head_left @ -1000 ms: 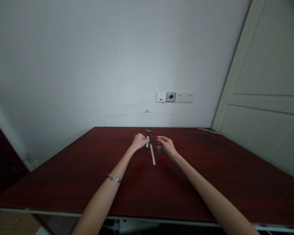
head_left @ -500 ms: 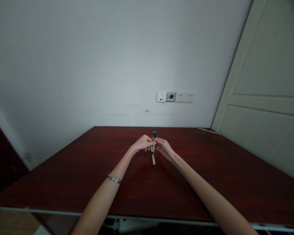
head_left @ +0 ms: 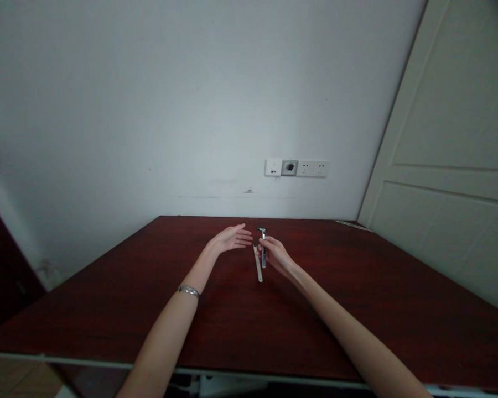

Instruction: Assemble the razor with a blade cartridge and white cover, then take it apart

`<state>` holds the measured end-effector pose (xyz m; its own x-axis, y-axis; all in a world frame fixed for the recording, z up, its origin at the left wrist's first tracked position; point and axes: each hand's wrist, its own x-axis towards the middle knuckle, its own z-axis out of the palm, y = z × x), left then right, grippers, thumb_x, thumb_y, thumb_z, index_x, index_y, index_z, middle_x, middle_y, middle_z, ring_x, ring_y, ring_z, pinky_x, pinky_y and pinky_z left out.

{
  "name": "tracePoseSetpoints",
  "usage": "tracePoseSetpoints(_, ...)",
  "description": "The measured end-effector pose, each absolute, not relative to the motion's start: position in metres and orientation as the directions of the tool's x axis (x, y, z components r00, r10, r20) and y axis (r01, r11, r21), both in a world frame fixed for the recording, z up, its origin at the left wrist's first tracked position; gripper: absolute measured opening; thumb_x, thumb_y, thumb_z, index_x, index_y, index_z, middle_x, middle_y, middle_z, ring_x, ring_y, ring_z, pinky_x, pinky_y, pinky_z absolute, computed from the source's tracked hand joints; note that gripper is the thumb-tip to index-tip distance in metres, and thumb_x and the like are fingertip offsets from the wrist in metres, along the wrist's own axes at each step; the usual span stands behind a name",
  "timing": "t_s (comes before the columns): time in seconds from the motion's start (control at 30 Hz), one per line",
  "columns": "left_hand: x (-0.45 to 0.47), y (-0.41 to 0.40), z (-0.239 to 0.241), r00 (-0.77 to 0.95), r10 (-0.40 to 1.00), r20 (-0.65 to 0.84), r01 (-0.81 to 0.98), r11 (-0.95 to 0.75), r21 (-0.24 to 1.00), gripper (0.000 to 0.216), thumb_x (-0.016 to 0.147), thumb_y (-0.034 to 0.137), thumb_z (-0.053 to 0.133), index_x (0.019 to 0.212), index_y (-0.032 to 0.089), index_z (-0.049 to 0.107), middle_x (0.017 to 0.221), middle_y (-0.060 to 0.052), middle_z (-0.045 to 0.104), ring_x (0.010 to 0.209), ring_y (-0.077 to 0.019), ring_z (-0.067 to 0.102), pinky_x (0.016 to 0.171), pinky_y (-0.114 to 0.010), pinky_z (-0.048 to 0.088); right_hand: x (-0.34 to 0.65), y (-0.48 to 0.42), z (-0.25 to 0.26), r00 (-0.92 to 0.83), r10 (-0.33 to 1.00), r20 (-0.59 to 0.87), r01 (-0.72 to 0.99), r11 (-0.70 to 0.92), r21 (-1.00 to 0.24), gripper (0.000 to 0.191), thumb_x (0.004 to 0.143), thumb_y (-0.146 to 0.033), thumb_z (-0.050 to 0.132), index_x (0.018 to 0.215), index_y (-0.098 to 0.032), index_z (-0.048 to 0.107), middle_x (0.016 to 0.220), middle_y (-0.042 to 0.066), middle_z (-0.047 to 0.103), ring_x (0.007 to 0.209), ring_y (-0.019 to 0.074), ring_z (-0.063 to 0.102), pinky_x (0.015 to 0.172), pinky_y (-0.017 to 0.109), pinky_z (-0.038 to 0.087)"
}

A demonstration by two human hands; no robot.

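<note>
My right hand (head_left: 274, 253) grips a razor (head_left: 264, 257) upright by its handle between thumb and fingers, its dark head at the top. Left of the razor, my left hand (head_left: 233, 239) is open with fingers stretched out, holding nothing; its fingertips are apart from the razor. A slim pale strip (head_left: 259, 272) with a small hole at its near end lies on the dark red table (head_left: 232, 326), just below and left of the razor. Its far end looks dark and is close to my right fingers; I cannot make out what it is.
A white wall (head_left: 216, 110) rises behind the table, with a row of sockets (head_left: 312, 168) low on it. On the right stands a pale panelled door (head_left: 448, 215). A thin light strip (head_left: 352, 225) lies at the table's back right corner.
My left hand has let go of the razor, opened and drawn away to the left. The razor is now in my right hand alone, turned, and apart from the pale strip.
</note>
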<state>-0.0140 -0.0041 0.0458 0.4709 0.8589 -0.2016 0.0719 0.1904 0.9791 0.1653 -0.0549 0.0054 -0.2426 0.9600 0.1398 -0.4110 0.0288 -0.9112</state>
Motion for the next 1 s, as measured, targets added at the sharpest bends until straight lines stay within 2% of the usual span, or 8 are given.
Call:
tracePoseSetpoints(0.13,0.000,0.014,0.042,0.592,0.786,-0.175,-0.148,0.319,0.936,0.050,0.087,0.047,0.031,0.107,0.006,0.055,0.114,-0.020,0.058,0.098,-0.0216,0.060,0.086,-0.033,0.043,0.153,-0.058,0.000,-0.261,0.954,0.145,-0.451,0.012,-0.892,0.033,0.063,-0.037,0.071,0.072,-0.020,0.044,0.052,-0.008,0.047,0.040,0.0067,0.043,0.040,0.020,0.035)
tracePoseSetpoints(0.23,0.008,0.029,0.033,0.674,0.730,-0.117,-0.287,0.404,0.869,0.051,0.087,0.043,0.030,0.113,0.003,0.049,0.115,-0.023,0.056,0.103,-0.0273,0.057,0.086,-0.036,0.042,0.145,-0.061,-0.004,-0.288,0.949,0.129,-0.495,-0.033,-0.868,0.032,0.065,-0.039,0.068,0.074,-0.019,0.045,0.050,-0.008,0.044,0.038,0.0042,0.036,0.037,0.018,0.030)
tracePoseSetpoints(0.37,0.018,0.039,0.018,0.716,0.697,-0.048,-0.421,0.485,0.767,0.054,0.084,0.038,0.032,0.120,-0.001,0.041,0.115,-0.026,0.054,0.108,-0.0323,0.053,0.086,-0.040,0.041,0.141,-0.063,-0.006,-0.292,0.956,0.023,-0.450,-0.116,-0.886,0.033,0.071,-0.048,0.058,0.074,-0.016,0.048,0.048,-0.007,0.043,0.036,0.0044,0.034,0.035,0.018,0.029)
tracePoseSetpoints(0.53,0.034,0.026,0.012,0.683,0.726,-0.076,-0.498,0.540,0.678,0.056,0.083,0.033,0.030,0.123,-0.006,0.036,0.111,-0.028,0.056,0.107,-0.0342,0.054,0.086,-0.043,0.041,0.141,-0.065,-0.007,-0.206,0.977,-0.046,-0.357,-0.119,-0.927,0.037,0.074,-0.052,0.053,0.070,-0.016,0.048,0.046,-0.008,0.040,0.033,0.0033,0.031,0.031,0.016,0.026)
tracePoseSetpoints(0.77,0.040,0.014,0.012,0.661,0.743,-0.101,-0.552,0.573,0.605,0.058,0.084,0.033,0.026,0.125,-0.008,0.034,0.106,-0.027,0.058,0.103,-0.0321,0.057,0.084,-0.042,0.044,0.139,-0.064,-0.009,-0.104,0.994,-0.018,-0.372,-0.056,-0.927,0.039,0.070,-0.054,0.057,0.066,-0.017,0.045,0.044,-0.010,0.036,0.030,0.0008,0.026,0.028,0.013,0.017)
tracePoseSetpoints(1.0,0.042,0.010,0.016,0.629,0.771,-0.098,-0.594,0.559,0.579,0.061,0.086,0.035,0.022,0.125,-0.011,0.033,0.108,-0.029,0.056,0.105,-0.0313,0.056,0.085,-0.041,0.044,0.139,-0.065,-0.009,-0.065,0.998,0.009,-0.353,-0.014,-0.935,0.038,0.068,-0.052,0.060,0.063,-0.017,0.045,0.043,-0.009,0.036,0.030,0.0004,0.024,0.027,0.012,0.015)
